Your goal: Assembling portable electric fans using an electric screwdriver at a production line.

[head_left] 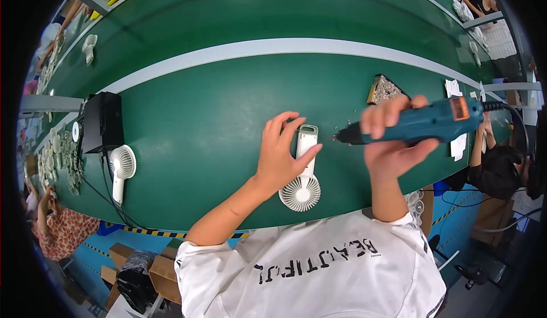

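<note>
A white handheld fan lies on the green table in front of me, its round grille toward my body and its handle pointing away. My left hand is at the handle, fingers bent along its left side and far end, thumb crossing to its right side. In my right hand is a teal electric screwdriver, held nearly level with its dark nose toward the fan. The bit's tip is right of the handle, apart from it. A few small screws lie scattered beneath and around the nose.
A small tray of screws sits beyond my right hand. To the left, a second white fan leans by a black box with cables. The screwdriver's cord runs off right. A pale rail crosses the table. Other people work at both sides.
</note>
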`<state>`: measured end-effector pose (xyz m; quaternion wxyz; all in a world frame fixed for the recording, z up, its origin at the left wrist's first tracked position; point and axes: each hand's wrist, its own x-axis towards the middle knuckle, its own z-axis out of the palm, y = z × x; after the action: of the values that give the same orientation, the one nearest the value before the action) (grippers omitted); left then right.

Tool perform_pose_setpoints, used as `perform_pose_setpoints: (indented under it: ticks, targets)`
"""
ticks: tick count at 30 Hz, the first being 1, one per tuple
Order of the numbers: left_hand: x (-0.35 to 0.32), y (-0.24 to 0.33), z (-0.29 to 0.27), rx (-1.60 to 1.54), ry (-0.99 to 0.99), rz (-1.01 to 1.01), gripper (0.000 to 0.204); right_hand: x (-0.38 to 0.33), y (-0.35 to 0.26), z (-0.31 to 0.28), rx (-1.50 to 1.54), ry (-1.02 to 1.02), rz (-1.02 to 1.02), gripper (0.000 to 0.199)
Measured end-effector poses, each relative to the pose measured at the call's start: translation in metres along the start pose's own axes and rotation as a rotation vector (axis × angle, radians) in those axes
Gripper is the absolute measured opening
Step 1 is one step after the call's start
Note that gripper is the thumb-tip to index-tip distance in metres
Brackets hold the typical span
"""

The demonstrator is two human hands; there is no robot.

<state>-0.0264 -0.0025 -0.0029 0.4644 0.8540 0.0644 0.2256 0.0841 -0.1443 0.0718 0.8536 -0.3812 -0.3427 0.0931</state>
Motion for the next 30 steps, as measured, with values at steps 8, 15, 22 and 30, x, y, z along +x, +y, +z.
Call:
perform_pose_setpoints:
  ticks: [8,15,22,30]
  targets:
    - [-0.002,0.033,-0.009,0.472,-0.365,-0.150,0.066,-0.053,-0.027,-0.041,0.105,0.605,0.173,0.042]
    - [0.013,0.047,-0.034,0.020,-0.290,-0.089,0.058,-0.109,-0.028,-0.068,0.168,0.713,0.169,0.040]
    - [0.126,0.028,-0.048,0.541,-0.663,0.488,0.045,-0.141,-0.030,-0.065,0.232,0.823,0.256,0.036]
    - [0.201,-0.080,-0.025,0.600,-0.235,0.452,0.050,-0.154,-0.030,-0.071,0.129,0.824,0.185,0.042]
